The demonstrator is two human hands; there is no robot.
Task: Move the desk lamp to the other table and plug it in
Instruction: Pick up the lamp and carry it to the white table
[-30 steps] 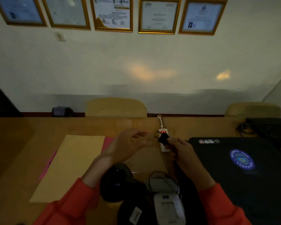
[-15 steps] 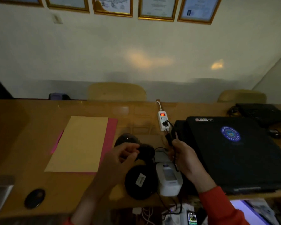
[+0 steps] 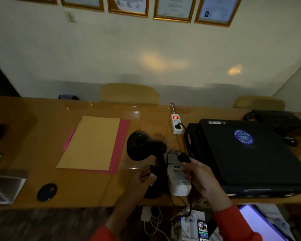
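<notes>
Head view is dim, and the black desk lamp [image 3: 146, 146] is partly hard to read: its round base at 6 o'clock from the shade is covered by the left hand [image 3: 139, 183], which grips the base edge. Only the shade and a piece of the neck are clear. The lamp stands on the wooden table [image 3: 42, 153], near the front edge, touching or just beside a white device [image 3: 178, 181] whose kind I cannot tell. The right hand [image 3: 200, 178] is closed around the lamp's black plug [image 3: 183, 158], held in the air above the white device; the cord [image 3: 191, 193] hangs down from this hand past the table edge.

At 12 o'clock from the plug lies a white power strip [image 3: 176, 124] with a red lit switch and 1 black plug already in it. At 3 o'clock is a closed black laptop [image 3: 247, 153] with a round sticker. At 9 o'clock from the lamp, a tan sheet [image 3: 92, 143] lies on a pink folder [image 3: 120, 146]. The framed certificates [image 3: 172, 9] are cut off at the top.
</notes>
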